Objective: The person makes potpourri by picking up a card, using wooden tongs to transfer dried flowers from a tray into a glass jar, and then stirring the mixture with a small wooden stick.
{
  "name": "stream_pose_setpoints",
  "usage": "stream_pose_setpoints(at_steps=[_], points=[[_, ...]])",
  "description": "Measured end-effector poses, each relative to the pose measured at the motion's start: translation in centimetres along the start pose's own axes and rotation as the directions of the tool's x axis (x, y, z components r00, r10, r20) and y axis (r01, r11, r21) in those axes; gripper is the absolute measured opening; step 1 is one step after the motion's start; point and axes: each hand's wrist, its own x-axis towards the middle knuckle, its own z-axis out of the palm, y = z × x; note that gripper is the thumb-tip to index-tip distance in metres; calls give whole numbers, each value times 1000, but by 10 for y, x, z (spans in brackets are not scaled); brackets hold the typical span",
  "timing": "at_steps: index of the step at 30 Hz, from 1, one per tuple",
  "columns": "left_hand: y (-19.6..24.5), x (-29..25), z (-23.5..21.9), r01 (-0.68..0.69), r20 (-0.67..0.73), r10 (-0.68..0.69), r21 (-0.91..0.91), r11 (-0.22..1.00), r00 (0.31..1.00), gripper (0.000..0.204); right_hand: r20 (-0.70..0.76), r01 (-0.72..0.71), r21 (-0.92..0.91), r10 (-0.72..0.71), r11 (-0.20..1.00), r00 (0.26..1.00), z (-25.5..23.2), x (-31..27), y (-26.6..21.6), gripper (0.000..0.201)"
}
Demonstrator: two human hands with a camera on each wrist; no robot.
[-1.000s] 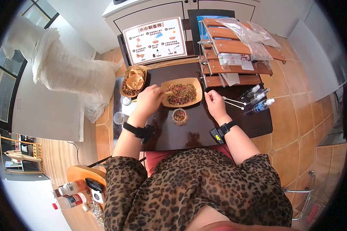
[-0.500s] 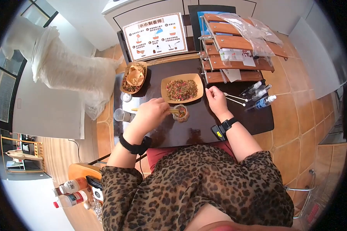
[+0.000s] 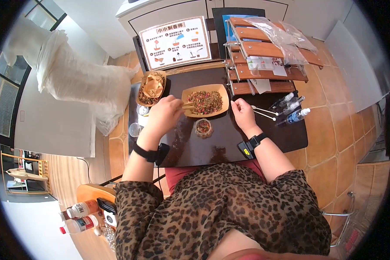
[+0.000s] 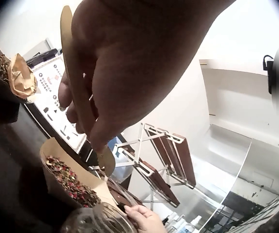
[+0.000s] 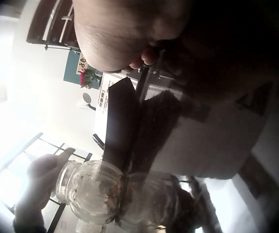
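Observation:
In the head view the left hand point(image 3: 164, 116) grips a slim pale wooden tool point(image 3: 188, 105), its end over the left side of a kraft-paper tray point(image 3: 203, 115) of mixed dried petals and herbs point(image 3: 206, 102). The left wrist view shows the tool point(image 4: 77, 80) running along the palm, pinched near its lower end. Below the tray stands a small clear jar point(image 3: 203, 128) with some mix inside. Beside the tray's right edge, the right hand point(image 3: 244, 116) rests with loosely curled fingers; no held thing shows. The right wrist view shows the jar point(image 5: 93, 191) up close.
Another paper tray point(image 3: 151, 89) with crumpled paper stands at the back left, near a clear cup point(image 3: 135, 129). Cotton-tipped sticks point(image 3: 265, 115) and spray bottles point(image 3: 298, 115) lie at right. An instruction sign point(image 3: 175, 43) and slatted wooden rack point(image 3: 264, 50) stand behind.
The left hand has gone from the tray to the jar with the tool, then back up to the tray's left side. The right hand stays by the tray's right edge.

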Motion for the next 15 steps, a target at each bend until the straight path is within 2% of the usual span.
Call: stream_pose_setpoints(at_steps=[3, 9, 15], points=[[-9, 15, 8, 71, 16, -72, 45, 996, 997, 21, 0, -8, 7, 8, 1000, 1000, -1, 0, -2, 26], [-14, 39, 35, 37, 17, -38, 56, 998, 999, 19, 7, -20, 3, 20, 1000, 1000, -2, 0, -5, 25], [-15, 50, 51, 62, 49, -68, 111, 992, 997, 19, 1, -16, 14, 16, 1000, 1000, -2, 0, -6, 25]])
